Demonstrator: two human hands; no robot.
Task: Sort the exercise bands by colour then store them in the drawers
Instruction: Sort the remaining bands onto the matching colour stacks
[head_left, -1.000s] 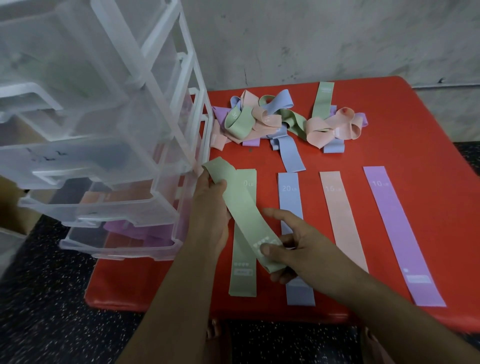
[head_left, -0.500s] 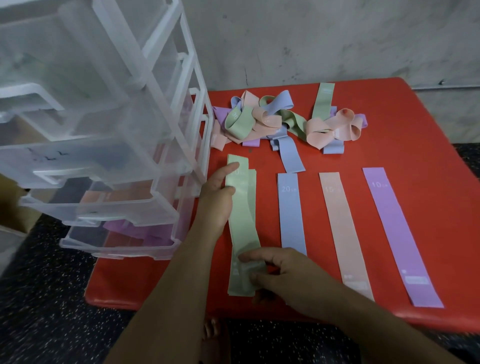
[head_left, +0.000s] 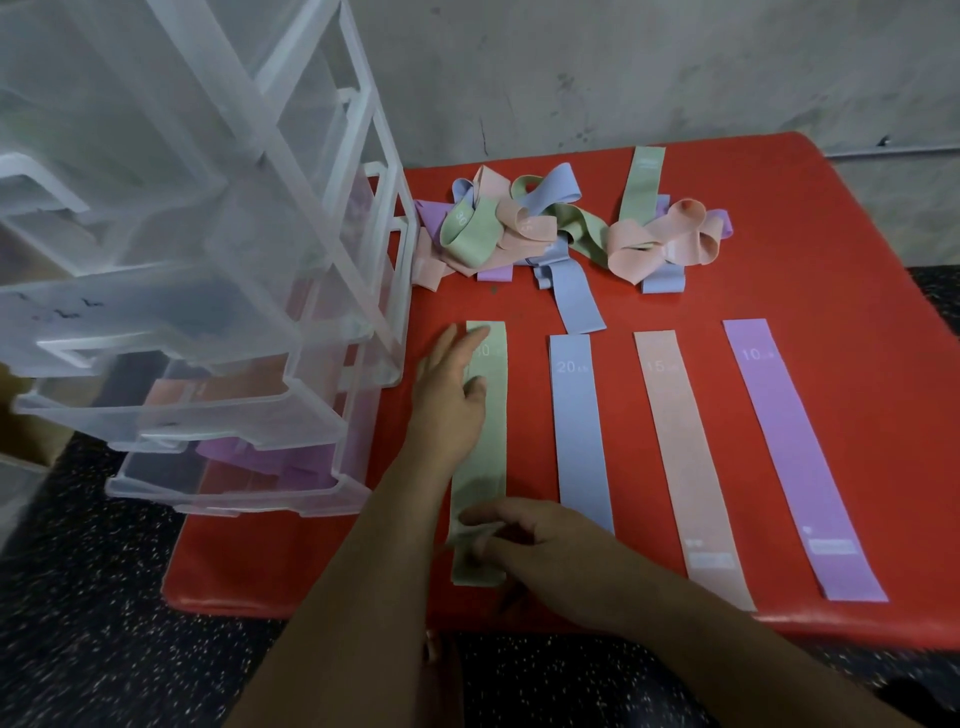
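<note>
Left hand (head_left: 452, 389) flat on long green band (head_left: 487, 457) | right hand (head_left: 550, 556) pinches its creased near end

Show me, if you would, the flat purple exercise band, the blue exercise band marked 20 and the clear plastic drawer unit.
flat purple exercise band (head_left: 795, 457), head view, mid-strip.
blue exercise band marked 20 (head_left: 579, 436), head view, mid-strip.
clear plastic drawer unit (head_left: 171, 415), head view, front wall of a lower drawer.

Drawer unit (head_left: 218, 291) blocks the table's (head_left: 810, 260) left side; tangled bands (head_left: 561, 228) obstruct the rear; bare lanes run between flat strips.
</note>
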